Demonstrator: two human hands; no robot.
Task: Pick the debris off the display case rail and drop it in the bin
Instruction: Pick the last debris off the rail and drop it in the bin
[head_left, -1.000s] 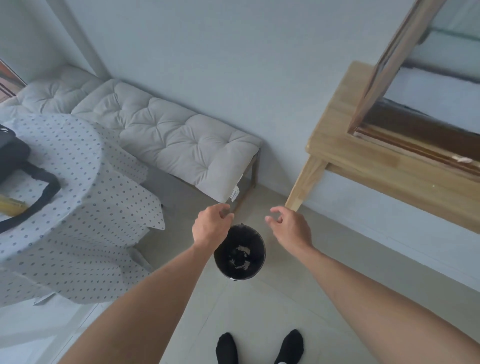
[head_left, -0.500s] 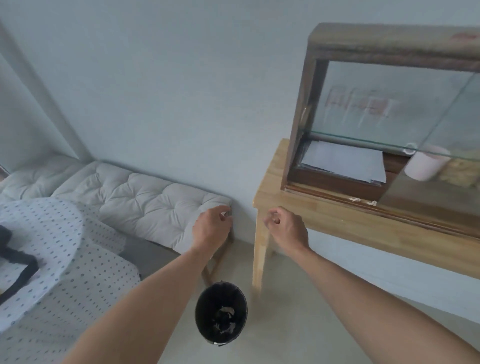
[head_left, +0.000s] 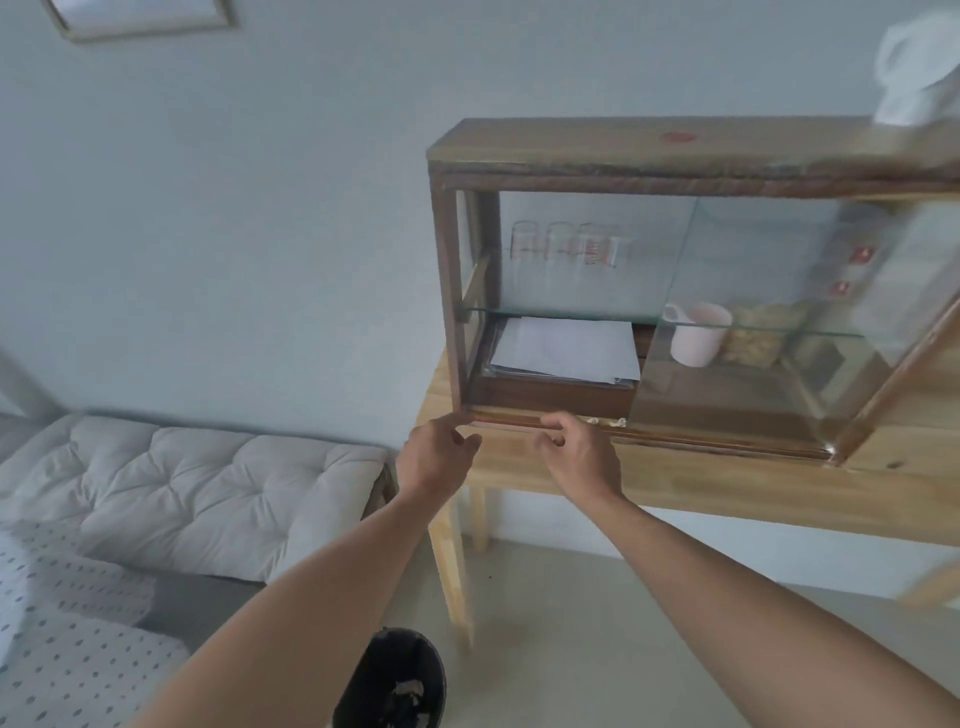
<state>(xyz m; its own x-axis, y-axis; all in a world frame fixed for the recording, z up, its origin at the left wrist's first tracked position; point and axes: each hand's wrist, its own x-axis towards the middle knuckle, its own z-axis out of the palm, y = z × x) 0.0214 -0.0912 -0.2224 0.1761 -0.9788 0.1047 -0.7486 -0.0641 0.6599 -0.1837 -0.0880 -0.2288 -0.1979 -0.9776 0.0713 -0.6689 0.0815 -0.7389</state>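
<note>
Both hands rose from bin (head_left: 389, 680) to rail (head_left: 675, 434).

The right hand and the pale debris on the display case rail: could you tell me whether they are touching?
Apart. The head view shows the right hand curled at the rail, with the debris lying just beyond its knuckles and a strip of bare rail between them.

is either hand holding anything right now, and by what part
Cannot tell. Both the left hand and right hand are curled at the rail; any pinched debris would be hidden by the fingers.
</note>
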